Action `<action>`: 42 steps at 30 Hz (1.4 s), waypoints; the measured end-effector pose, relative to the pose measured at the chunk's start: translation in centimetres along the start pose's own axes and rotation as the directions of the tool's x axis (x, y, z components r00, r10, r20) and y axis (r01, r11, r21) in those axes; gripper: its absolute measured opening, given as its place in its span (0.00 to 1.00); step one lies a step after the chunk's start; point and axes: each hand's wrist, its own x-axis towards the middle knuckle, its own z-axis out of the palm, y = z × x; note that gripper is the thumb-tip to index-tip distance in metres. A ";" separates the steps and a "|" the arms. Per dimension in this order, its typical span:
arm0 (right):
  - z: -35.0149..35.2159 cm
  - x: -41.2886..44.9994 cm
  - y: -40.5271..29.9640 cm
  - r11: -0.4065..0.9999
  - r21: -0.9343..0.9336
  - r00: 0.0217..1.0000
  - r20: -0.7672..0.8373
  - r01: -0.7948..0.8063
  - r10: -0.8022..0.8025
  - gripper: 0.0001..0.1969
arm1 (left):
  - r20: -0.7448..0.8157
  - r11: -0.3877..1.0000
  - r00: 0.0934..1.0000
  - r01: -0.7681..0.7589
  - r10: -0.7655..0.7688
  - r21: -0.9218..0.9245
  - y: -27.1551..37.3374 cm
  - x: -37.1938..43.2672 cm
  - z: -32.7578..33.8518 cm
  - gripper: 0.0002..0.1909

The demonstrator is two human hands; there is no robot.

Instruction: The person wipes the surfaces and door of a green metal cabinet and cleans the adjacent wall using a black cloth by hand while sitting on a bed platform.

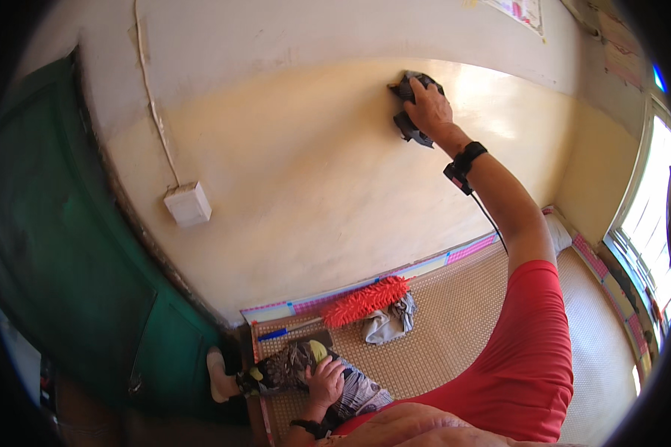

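My right hand [429, 109] presses a dark patterned cloth [415, 133] against the glossy cream lower part of the wall [291, 145], near its upper edge. Part of the cloth hangs below my fingers. My left hand [325, 383] rests on my bent leg in patterned trousers [358, 395], with nothing seen in it. Beyond that leg, a red microfibre duster [366, 302] with a blue handle [272, 334] lies on the woven mat [453, 313]. A crumpled grey-white cloth [388, 324] lies beside the duster's head, partly beneath it.
At the left stands a green door [72, 234]. A white box [188, 203] with a cable [156, 117] is fixed to the wall. A barred window [648, 184] is at the right. Pink-checked edging [472, 248] runs along the wall's foot.
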 end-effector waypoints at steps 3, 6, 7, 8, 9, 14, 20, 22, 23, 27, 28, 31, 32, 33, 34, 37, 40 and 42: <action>-0.3 -0.3 -2.0 1.000 0.016 0.999 0.040 0.019 -0.020 0.26 | -0.011 0.999 1.000 -0.021 0.020 -0.028 0.6 0.1 -0.6 0.12; 0.5 -0.6 -4.2 0.995 0.016 0.995 0.035 0.094 -0.094 0.28 | 0.005 1.000 1.000 -0.016 0.016 -0.007 0.1 0.0 -1.2 0.13; 0.8 -0.6 -4.4 0.995 0.024 0.994 0.039 0.099 -0.099 0.28 | 0.003 1.000 1.000 -0.006 0.006 -0.004 0.1 0.0 -1.2 0.13; 0.9 -0.5 -4.5 0.994 0.023 0.993 0.041 0.108 -0.109 0.28 | 0.009 1.000 1.000 -0.013 0.013 -0.027 0.1 0.0 -1.3 0.13; 0.9 -0.6 -4.9 0.992 0.023 0.992 0.046 0.120 -0.121 0.29 | 0.013 0.999 1.000 -0.017 0.017 -0.051 0.3 -0.1 -1.2 0.13; 1.0 -0.9 -7.4 0.980 0.031 0.979 0.051 0.194 -0.196 0.29 | 0.014 0.999 1.000 -0.020 0.020 -0.029 0.2 -0.2 -1.1 0.14; 0.7 -0.1 -10.9 0.969 0.034 0.966 0.079 0.243 -0.245 0.27 | 0.041 0.997 0.999 -0.030 0.033 -0.066 0.1 -0.8 -1.7 0.14; 1.1 0.1 -12.4 0.955 0.028 0.953 0.049 0.296 -0.298 0.26 | 0.032 0.996 0.999 -0.029 0.032 -0.089 0.0 -1.3 -2.0 0.15; 1.3 0.2 -13.2 0.951 0.037 0.950 0.050 0.307 -0.309 0.26 | 0.028 0.993 0.999 -0.035 0.038 -0.113 0.0 -1.6 -2.2 0.15; 1.8 0.8 -15.7 0.950 0.030 0.948 0.061 0.312 -0.313 0.29 | 0.020 0.987 0.999 -0.039 0.043 -0.155 0.0 -3.2 -4.7 0.16; 1.9 0.6 -17.2 0.950 0.022 0.948 0.058 0.313 -0.314 0.29 | 0.005 0.972 1.000 -0.021 0.023 -0.232 -0.5 -3.9 -5.6 0.16; 1.8 0.9 -19.9 0.937 0.063 0.936 0.056 0.343 -0.346 0.29 | 0.042 0.929 0.977 0.212 -0.209 -0.303 -3.6 -10.6 -7.6 0.15; 2.1 0.9 -21.0 0.928 0.066 0.927 0.060 0.366 -0.370 0.29 | 0.073 0.896 0.950 0.309 -0.302 -0.317 -4.1 -12.8 -7.5 0.14; 2.5 0.9 -21.7 0.925 0.073 0.924 0.061 0.373 -0.378 0.29 | 0.254 0.866 0.869 0.472 -0.425 -0.165 -4.7 -14.6 -8.9 0.14; 2.8 0.8 -22.4 0.918 0.078 0.916 0.077 0.388 -0.394 0.29 | 0.405 0.807 0.734 0.590 -0.545 0.015 -5.3 -16.6 -10.6 0.15; 3.1 0.8 -25.3 0.890 0.111 0.889 0.075 0.443 -0.452 0.25 | 0.391 0.775 0.684 0.614 -0.616 0.147 -8.4 -28.7 -12.4 0.16; 2.9 0.6 -28.8 0.862 0.147 0.863 0.077 0.486 -0.500 0.19 | 0.411 0.794 0.688 0.439 -0.598 0.421 -9.6 -33.8 -13.3 0.16; 2.8 0.3 -30.9 0.854 0.155 0.853 0.092 0.497 -0.513 0.16 | 0.110 0.519 0.515 0.785 -0.850 0.337 -9.0 -34.5 -13.0 0.16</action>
